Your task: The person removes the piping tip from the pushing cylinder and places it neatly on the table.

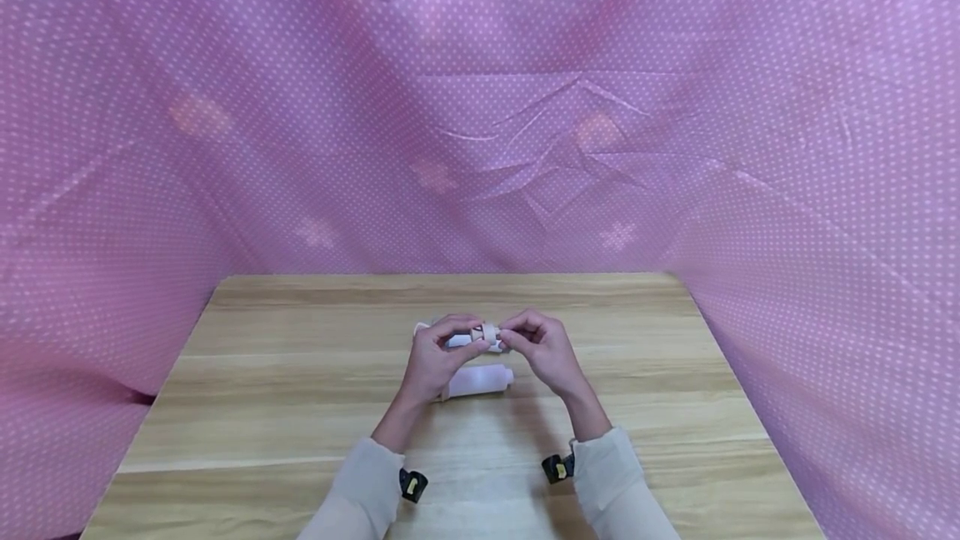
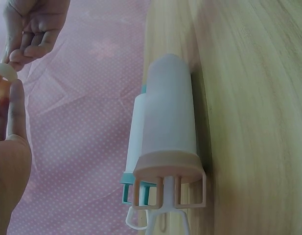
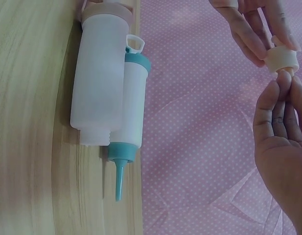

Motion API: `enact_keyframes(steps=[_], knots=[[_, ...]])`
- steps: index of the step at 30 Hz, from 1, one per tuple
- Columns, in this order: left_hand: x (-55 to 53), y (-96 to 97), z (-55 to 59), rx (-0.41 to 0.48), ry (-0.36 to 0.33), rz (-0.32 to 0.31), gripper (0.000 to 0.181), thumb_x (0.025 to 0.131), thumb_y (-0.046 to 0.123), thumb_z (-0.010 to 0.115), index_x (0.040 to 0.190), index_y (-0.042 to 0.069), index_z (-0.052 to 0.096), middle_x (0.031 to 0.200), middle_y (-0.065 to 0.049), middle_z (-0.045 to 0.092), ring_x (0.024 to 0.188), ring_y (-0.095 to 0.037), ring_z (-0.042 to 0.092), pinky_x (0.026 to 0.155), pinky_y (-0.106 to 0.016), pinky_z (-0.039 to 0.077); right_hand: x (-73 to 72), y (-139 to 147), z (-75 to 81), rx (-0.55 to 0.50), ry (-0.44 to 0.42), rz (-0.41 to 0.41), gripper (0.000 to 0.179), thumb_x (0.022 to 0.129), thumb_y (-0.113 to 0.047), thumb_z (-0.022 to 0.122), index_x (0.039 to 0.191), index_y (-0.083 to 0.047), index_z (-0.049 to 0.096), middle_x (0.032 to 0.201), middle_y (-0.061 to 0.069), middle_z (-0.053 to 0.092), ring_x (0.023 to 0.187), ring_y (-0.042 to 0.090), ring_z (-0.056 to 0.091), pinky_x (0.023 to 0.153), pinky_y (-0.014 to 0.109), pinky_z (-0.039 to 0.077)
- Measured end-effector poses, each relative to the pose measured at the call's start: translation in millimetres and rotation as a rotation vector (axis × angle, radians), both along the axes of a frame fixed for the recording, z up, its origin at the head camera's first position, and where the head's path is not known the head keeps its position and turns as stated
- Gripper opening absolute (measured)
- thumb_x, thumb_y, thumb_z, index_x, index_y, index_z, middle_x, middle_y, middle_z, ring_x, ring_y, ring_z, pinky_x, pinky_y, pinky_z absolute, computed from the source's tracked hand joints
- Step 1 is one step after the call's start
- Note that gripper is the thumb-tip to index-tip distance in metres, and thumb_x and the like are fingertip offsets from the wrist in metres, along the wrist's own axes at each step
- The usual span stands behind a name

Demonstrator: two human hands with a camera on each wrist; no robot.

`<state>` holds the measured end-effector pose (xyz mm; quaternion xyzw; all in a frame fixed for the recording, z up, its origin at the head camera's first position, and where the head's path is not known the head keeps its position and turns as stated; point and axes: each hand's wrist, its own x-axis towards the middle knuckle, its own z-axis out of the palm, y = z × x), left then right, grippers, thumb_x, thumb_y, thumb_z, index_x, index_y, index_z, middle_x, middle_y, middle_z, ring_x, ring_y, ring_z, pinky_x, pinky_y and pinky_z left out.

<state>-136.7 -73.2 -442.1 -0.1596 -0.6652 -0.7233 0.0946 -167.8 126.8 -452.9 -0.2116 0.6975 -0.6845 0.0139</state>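
Note:
Between both hands is a small cream screw cap (image 3: 282,59), raised above the table. My left hand (image 1: 438,359) pinches the cap's side between thumb and fingertips. From the other side, my right hand (image 1: 546,350) pinches a small pale piece (image 3: 286,72) at the cap's end; the fingertips hide most of it. Below the hands lies an icing syringe with a translucent white barrel (image 1: 480,380), its threaded mouth bare. Its beige collar and handles (image 2: 170,164) point left. Alongside lies a second icing syringe (image 3: 132,105), with teal ends and a narrow teal nozzle (image 3: 119,181).
Both syringes lie on a wood-grain table (image 1: 285,407), the teal one farther from the body and partly behind the hands in the head view. Pink dotted cloth (image 1: 480,148) hangs behind the table and at both sides. Each wrist carries a small black camera mount (image 1: 412,485).

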Motion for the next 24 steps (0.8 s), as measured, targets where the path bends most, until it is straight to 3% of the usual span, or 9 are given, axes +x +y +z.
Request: enact_keyframes(steps=[8, 14, 19, 22, 24], knots=[[-0.2, -1.9, -0.4, -0.046, -0.025, 0.004, 0.027, 0.083, -0.008, 0.078, 0.109, -0.011, 0.071, 0.113, -0.024, 0.069, 0.107, -0.021, 0.064, 0.088, -0.030, 0.057, 0.5, -1.1, 0.6, 0.031, -0.010, -0.017, 0.009, 0.094, 0.004, 0.067, 0.100, 0.010, 0.070, 0.090, 0.017, 0.072, 0.079, 0.030, 0.069, 0.075, 0.039, 0.061], [-1.7, -1.4, 0.0, -0.049, -0.031, -0.008, 0.029, 0.084, -0.007, 0.078, 0.111, -0.012, 0.070, 0.117, -0.028, 0.067, 0.107, -0.026, 0.065, 0.086, -0.029, 0.058, -0.2, -1.9, 1.4, 0.004, 0.000, -0.003, 0.011, 0.094, 0.003, 0.068, 0.100, 0.011, 0.071, 0.093, 0.015, 0.074, 0.078, 0.017, 0.069, 0.078, 0.047, 0.061], [-1.2, -1.3, 1.2, -0.048, -0.049, -0.006, 0.028, 0.085, -0.006, 0.078, 0.112, -0.011, 0.071, 0.119, -0.027, 0.067, 0.107, -0.023, 0.065, 0.087, -0.030, 0.058, 1.5, -2.1, 1.0, -0.019, -0.018, 0.004, 0.013, 0.095, 0.000, 0.068, 0.104, 0.010, 0.070, 0.095, 0.017, 0.073, 0.079, 0.017, 0.069, 0.078, 0.042, 0.061], [-0.9, -1.2, 3.2, -0.038, -0.064, 0.000, 0.028, 0.085, -0.007, 0.077, 0.112, -0.011, 0.071, 0.119, -0.025, 0.067, 0.107, -0.026, 0.065, 0.087, -0.029, 0.058, 2.3, -3.6, 0.9, -0.024, -0.038, 0.001, 0.017, 0.097, -0.003, 0.067, 0.109, 0.008, 0.069, 0.098, 0.018, 0.071, 0.083, 0.030, 0.069, 0.078, 0.037, 0.061], [-4.4, -2.2, -3.8, -0.029, -0.056, 0.005, 0.028, 0.085, -0.005, 0.078, 0.112, -0.008, 0.072, 0.118, -0.023, 0.068, 0.108, -0.030, 0.066, 0.086, -0.031, 0.059, 2.6, -5.1, 1.6, -0.024, -0.047, -0.010, 0.019, 0.097, -0.003, 0.067, 0.112, 0.009, 0.068, 0.099, 0.021, 0.070, 0.084, 0.034, 0.068, 0.077, 0.034, 0.061]])
